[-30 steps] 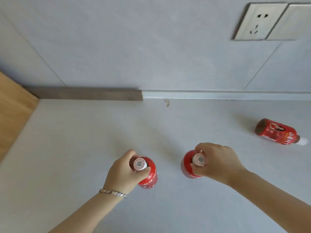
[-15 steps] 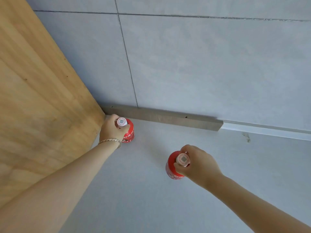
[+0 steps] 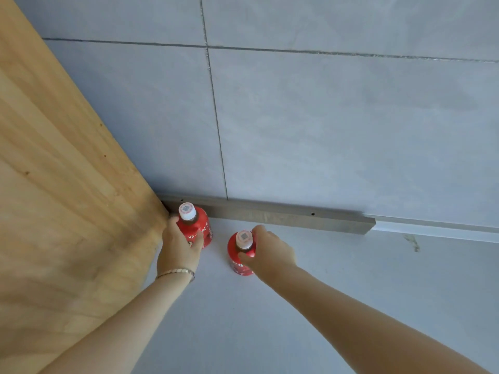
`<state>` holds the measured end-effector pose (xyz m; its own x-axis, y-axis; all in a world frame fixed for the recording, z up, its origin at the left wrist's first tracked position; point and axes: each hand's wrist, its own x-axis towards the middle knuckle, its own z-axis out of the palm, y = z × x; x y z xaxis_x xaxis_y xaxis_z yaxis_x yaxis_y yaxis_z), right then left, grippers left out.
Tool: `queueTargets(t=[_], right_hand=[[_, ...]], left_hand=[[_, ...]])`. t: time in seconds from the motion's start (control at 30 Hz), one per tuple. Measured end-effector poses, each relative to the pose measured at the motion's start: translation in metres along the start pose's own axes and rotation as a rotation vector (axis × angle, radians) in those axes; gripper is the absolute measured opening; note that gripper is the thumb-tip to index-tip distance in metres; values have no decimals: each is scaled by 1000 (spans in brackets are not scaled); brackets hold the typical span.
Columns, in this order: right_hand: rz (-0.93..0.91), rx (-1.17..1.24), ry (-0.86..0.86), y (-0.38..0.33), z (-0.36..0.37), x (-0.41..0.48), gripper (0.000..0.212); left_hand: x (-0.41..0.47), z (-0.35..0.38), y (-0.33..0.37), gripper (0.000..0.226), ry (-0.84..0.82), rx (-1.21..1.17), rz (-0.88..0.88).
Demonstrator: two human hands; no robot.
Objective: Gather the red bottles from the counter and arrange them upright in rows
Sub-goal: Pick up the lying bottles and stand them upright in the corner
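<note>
Two red bottles with white caps stand upright on the grey counter [image 3: 310,306] near its back left corner. My left hand [image 3: 179,248] wraps around the body of the left red bottle [image 3: 198,225], which stands close to the wooden panel and the back strip. A short gap to its right, my right hand [image 3: 270,253] grips the neck and shoulder of the right red bottle [image 3: 239,259]. The two bottles stand side by side, apart from each other.
A tall wooden panel [image 3: 62,211] walls off the left side. A grey strip [image 3: 283,215] runs along the foot of the tiled wall [image 3: 337,125] behind the bottles. A small dark mark [image 3: 413,242] lies on the counter at the right.
My left hand slid from the cap down to the body of the left bottle in the corner. My right hand carried the other bottle back and leftward, closer to the first.
</note>
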<state>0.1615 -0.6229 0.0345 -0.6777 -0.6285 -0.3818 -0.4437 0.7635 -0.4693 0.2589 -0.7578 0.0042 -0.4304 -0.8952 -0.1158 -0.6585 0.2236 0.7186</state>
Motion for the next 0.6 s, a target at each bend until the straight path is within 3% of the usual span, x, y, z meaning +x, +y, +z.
queueTargets(t=[0.07,0.17,0.2,0.27,0.6], right_hand=[[23,-66,-109,22,-3,-17,49],[34,-125,-303,69,-8,-54,46],[43,-142,-342,87,-11,-67,44],[76,-177,-378,123,-19,-95,43],[400,-114,-231,361,-112,-231,41]], left_hand=[[-33,5,-1,46,-119,184,2],[-82,19,5,13,-511,428,63],[-99,25,11,9,-628,455,86],[-128,46,24,24,-774,509,167],[-273,189,166,26,-964,610,520]])
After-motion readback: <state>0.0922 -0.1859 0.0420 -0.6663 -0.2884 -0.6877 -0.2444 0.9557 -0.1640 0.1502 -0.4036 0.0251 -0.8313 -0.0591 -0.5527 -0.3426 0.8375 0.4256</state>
